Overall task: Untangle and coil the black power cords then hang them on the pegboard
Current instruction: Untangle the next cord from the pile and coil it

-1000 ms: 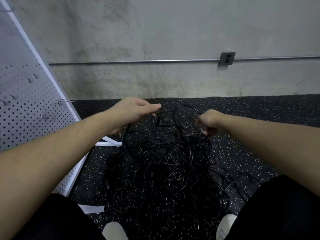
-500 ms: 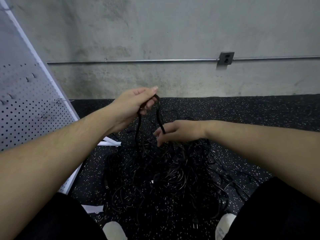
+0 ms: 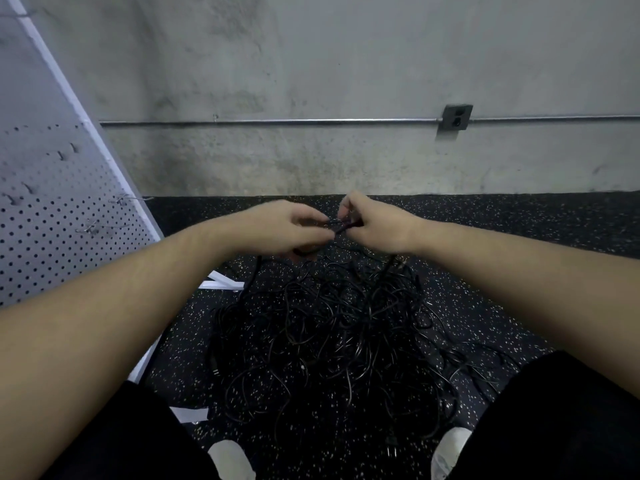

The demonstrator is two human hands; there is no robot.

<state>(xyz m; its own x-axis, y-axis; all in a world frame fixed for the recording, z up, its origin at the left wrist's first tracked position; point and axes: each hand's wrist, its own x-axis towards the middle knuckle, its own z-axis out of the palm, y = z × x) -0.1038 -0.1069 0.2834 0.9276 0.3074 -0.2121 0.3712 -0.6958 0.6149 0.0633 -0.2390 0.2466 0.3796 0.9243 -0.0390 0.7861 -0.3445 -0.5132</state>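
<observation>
While the tangle (image 3: 332, 341) lies on the floor (image 3: 519, 237), both hands pinch one cord (image 3: 341, 226). Left hand (image 3: 280, 230) and right hand (image 3: 377, 225) nearly touch.

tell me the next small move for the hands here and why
Probably draw the pinched cord upward and apart: the left hand and right hand both pinch it above the tangled pile, strands still trail into it, and nothing is coiled yet.

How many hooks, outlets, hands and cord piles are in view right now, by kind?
Pegboard hooks, as far as visible: 6, e.g.
Wall outlet: 1
Hands on the cord: 2, left hand, right hand
Tangled cord pile: 1; separate cords cannot be counted
Total: 10
</observation>
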